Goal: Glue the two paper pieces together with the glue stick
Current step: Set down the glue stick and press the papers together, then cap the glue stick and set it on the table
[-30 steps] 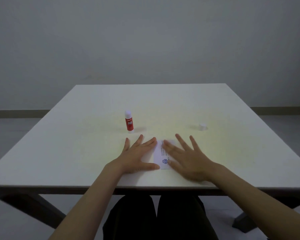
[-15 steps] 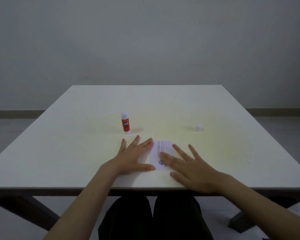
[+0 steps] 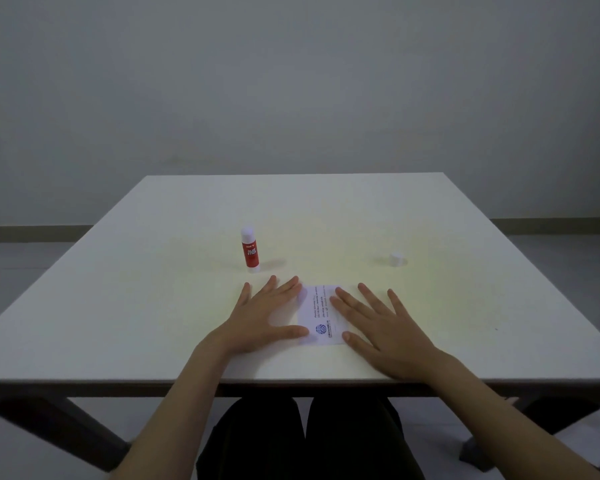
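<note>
A small white paper (image 3: 320, 315) with printed text and a blue logo lies flat near the table's front edge. My left hand (image 3: 264, 317) rests flat with fingers spread, covering the paper's left edge. My right hand (image 3: 378, 325) lies flat too, fingers spread, its fingertips on the paper's right edge. I cannot tell whether one sheet or two lie there. The red glue stick (image 3: 249, 250) stands upright, uncapped, behind my left hand. Its white cap (image 3: 395, 259) sits apart at the right.
The white table (image 3: 153, 306) has its front edge just under my wrists. A grey wall rises behind it. My dark-clothed legs show under the table.
My right hand has slid to the right across the paper and then slightly forward, uncovering more of the print. My left hand has stayed in place.
</note>
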Available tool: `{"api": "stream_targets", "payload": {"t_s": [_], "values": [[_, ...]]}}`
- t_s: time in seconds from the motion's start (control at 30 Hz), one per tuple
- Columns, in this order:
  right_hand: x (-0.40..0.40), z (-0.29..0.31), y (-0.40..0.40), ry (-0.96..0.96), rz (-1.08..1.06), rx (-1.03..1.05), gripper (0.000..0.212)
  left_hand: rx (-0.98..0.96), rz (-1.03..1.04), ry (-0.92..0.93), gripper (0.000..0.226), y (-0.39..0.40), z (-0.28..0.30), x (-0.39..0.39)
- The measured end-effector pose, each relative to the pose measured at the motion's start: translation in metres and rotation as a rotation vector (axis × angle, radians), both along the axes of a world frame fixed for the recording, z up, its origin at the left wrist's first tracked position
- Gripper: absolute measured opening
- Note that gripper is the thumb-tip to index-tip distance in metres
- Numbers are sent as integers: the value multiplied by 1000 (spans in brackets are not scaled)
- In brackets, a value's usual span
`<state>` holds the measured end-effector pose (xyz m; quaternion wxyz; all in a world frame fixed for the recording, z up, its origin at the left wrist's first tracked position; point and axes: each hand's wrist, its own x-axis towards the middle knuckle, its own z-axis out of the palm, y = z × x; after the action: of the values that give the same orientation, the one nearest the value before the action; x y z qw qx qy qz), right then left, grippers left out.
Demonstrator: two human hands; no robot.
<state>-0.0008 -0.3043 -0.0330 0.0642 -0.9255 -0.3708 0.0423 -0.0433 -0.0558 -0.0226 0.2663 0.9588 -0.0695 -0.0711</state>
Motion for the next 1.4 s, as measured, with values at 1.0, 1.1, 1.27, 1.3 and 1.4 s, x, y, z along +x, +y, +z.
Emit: {"api": "stream_targets", "payload": {"t_s": [1.0, 1.1, 1.27, 1.3, 1.4], "values": [[-31, 65, 45, 1496, -343, 1338, 65, -1231, 212, -288, 26, -67, 73, -21], [-39, 67, 43, 1461, -275, 1451, 47, -1231, 300, -364, 12, -73, 77, -26], [-53, 53, 47, 47, -236, 1284, 15, -1408, 422, -406, 10, -95, 80, -34], [-54, 48, 46, -128, -252, 1225, 16, -1384, 455, -435, 9, -99, 80, -35], [-54, 47, 40, -14, -298, 1245, 16, -1287, 467, -512, 12, -107, 80, -40]]}}
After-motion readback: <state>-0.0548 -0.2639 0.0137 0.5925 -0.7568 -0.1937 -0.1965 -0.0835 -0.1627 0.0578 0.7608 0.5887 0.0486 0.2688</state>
